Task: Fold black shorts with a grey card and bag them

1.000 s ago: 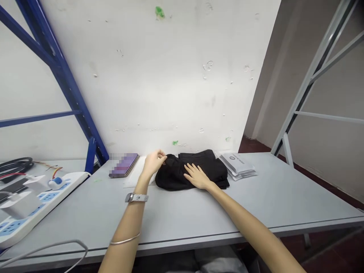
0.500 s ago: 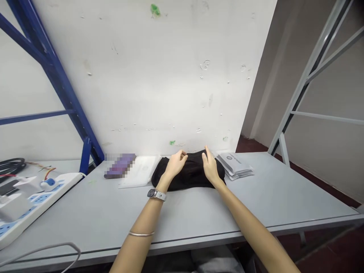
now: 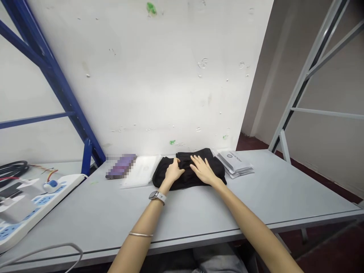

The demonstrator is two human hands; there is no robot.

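A piece of black cloth (image 3: 170, 184), folded into a bundle, lies on the grey table near the wall. On its left part rests my left hand (image 3: 173, 172), thumb and index finger apart; the other fingers are partly hidden. My right hand (image 3: 203, 170) lies flat on the middle of the cloth, fingers spread. A folded layer of the same cloth stands a little higher behind my hands. My left wrist carries a watch (image 3: 157, 195) with a pale strap, and a thin bangle (image 3: 141, 234) sits farther up that arm.
Left of the cloth lie clear plastic bags (image 3: 140, 172) and a purple, blurred item (image 3: 122, 166). Printed pale packets (image 3: 235, 163) are stacked at its right. A power strip (image 3: 47, 199) with plugs and a cable (image 3: 42, 248) occupies the left side. The white wall (image 3: 159, 87) rises behind.
My right hand has come down and left, from raised at the cloth's right to flat on it. My left hand has moved slightly down, its fingers opening. The cloth's back layer now shows folded over.
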